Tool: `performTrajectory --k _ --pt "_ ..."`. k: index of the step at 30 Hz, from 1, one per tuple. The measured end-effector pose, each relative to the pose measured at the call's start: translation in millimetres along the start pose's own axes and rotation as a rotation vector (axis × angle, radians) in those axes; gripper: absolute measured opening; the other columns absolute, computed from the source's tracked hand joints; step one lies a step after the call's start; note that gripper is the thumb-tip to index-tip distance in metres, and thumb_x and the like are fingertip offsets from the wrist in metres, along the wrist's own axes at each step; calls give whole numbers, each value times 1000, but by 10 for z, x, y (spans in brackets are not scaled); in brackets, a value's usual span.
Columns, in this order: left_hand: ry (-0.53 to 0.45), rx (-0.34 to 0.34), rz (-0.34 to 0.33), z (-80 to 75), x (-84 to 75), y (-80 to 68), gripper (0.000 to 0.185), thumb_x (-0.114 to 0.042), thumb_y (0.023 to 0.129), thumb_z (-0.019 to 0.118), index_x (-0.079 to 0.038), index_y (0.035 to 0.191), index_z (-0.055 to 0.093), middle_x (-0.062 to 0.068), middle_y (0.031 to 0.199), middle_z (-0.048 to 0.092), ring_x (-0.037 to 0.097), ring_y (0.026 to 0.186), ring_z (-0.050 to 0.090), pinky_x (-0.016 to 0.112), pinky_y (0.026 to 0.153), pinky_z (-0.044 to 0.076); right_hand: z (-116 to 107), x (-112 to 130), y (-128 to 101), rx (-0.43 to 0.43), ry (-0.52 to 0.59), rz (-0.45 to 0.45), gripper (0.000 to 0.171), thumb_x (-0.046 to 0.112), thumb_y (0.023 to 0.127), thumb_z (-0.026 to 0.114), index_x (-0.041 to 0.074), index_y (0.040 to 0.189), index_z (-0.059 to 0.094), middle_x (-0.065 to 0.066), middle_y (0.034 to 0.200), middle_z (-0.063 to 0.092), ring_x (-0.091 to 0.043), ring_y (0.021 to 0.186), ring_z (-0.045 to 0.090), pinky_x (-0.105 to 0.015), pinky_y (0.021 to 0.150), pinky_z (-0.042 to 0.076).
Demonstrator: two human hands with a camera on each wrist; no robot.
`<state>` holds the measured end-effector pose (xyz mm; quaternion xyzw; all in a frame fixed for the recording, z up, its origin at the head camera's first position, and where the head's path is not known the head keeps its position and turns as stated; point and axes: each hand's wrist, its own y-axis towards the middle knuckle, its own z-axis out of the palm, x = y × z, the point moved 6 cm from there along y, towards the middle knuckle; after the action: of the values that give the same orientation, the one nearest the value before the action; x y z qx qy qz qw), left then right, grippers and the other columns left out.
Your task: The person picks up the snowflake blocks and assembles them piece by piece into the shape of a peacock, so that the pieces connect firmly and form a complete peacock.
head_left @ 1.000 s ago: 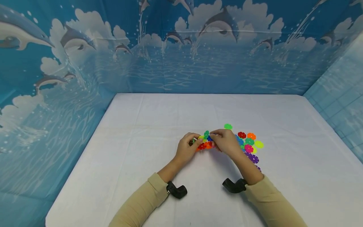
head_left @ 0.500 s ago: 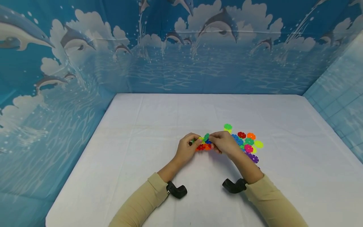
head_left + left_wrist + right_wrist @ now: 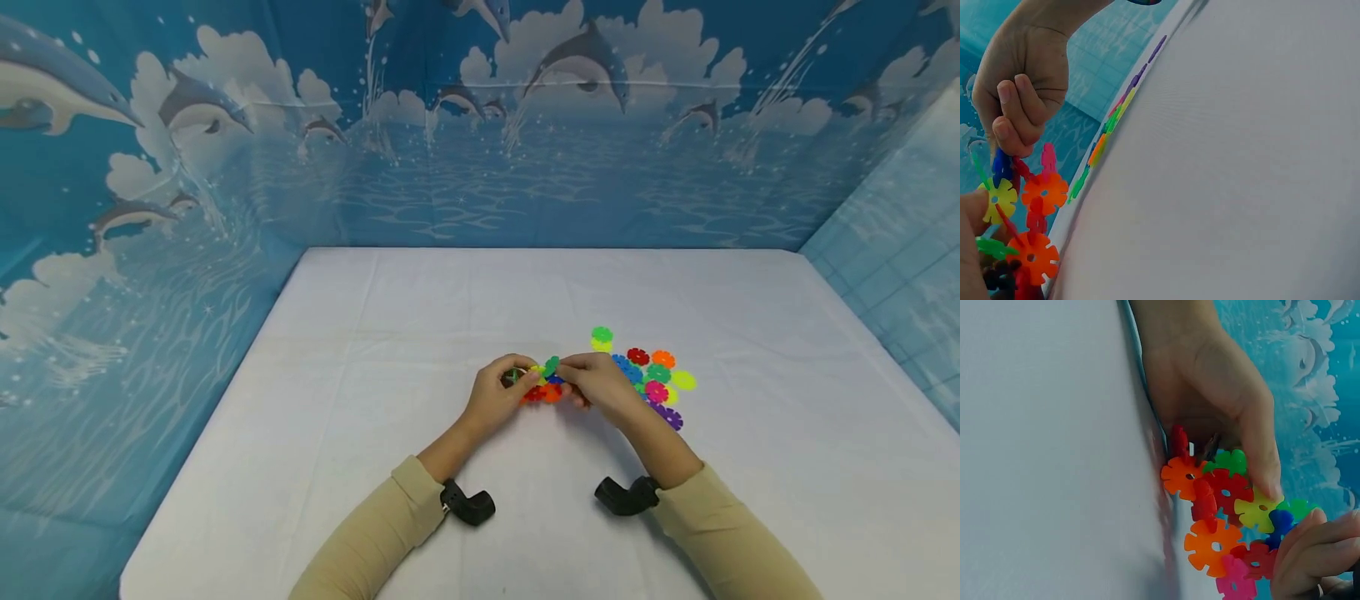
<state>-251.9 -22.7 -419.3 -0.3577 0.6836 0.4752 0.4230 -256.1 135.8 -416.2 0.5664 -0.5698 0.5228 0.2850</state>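
Observation:
In the head view, my left hand (image 3: 497, 396) and right hand (image 3: 603, 387) meet over the table's middle around a joined cluster of plastic snowflake discs. Orange discs (image 3: 1213, 545), red discs (image 3: 1227, 490) and a pink disc (image 3: 1235, 578) are slotted into it at angles. My left thumb presses a yellow disc (image 3: 1259, 511), so the hand grips the cluster from its left side. On the other side, my right fingers pinch a blue disc (image 3: 1002, 167) next to the yellow one. A green disc (image 3: 551, 367) sticks up between the hands. Fingers partly hide the joints.
Loose discs lie to the right of my right hand, among them a red disc (image 3: 638, 357), a pink disc (image 3: 657, 392) and purple discs (image 3: 671, 417). A white cloth (image 3: 360, 375) covers the table. Black wrist cameras (image 3: 468, 504) sit on both forearms.
My right hand has shifted slightly toward me, uncovering a loose yellow disc behind it. The upright green disc in the cluster has tilted and moved a little right and down. The left hand barely moves.

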Motion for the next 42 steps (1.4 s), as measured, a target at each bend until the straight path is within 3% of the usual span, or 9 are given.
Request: performTrajectory --k 4,9,14,18,22,25,33,37,42 --pt "-60 26 -47 24 243 29 43 0 87 70 5 127 55 22 113 62 27 90 61 28 77 50 -86 -67 -11 17 124 12 35 12 104 45 -13 127 48 -1 67 52 -8 52 44 -18 50 42" --pt "-48 68 -70 57 395 31 33 -9 85 76 -3 115 66 10 100 66 15 72 57 24 65 49 -199 -134 -21 56 168 11 39 18 104 47 -13 128 47 -1 66 52 -8 50 43 -18 49 40" --pt "-106 57 -68 45 387 14 34 -6 84 76 2 116 64 11 93 68 12 72 55 23 64 46 -484 -228 -46 -3 48 55 46 28 102 52 -9 129 51 -3 68 52 -10 54 44 -21 50 42" --pt "-141 39 -75 29 381 17 39 -3 84 74 7 119 60 17 94 66 13 71 54 22 63 44 -781 -338 -101 -77 -161 52 44 31 102 52 -8 122 55 -5 71 54 -15 60 48 -25 55 46" --pt "-142 32 -83 -4 207 8 37 0 86 70 12 119 58 22 93 64 12 68 51 19 62 41 -1025 -470 -157 -138 -370 59 49 33 100 54 -10 123 54 -8 77 57 -21 66 53 -30 59 48" --pt "-135 32 -83 -24 56 -5 33 3 86 69 15 115 59 23 92 62 13 68 50 19 62 40 -1147 -554 -197 -143 -464 92 54 36 96 60 -9 125 55 -11 86 59 -23 72 54 -31 62 47" --pt "-117 45 -97 -17 25 -15 23 2 84 71 12 102 63 24 93 63 13 67 49 20 62 41 -1237 -644 -214 -98 -535 56 50 33 85 76 -5 113 61 -9 86 52 -24 78 48 -33 61 42" --pt "-117 75 -130 0 46 -23 25 0 82 74 10 101 61 25 97 64 12 69 50 21 63 41 -1235 -661 -212 -94 -529 28 39 27 86 75 -4 104 59 -7 81 52 -24 76 47 -33 61 42" --pt "-103 110 -109 30 66 -15 27 1 81 75 9 103 62 24 96 64 13 73 53 24 66 43 -1186 -619 -219 -71 -487 12 34 29 92 69 -2 96 55 -6 78 56 -23 71 51 -32 60 45"
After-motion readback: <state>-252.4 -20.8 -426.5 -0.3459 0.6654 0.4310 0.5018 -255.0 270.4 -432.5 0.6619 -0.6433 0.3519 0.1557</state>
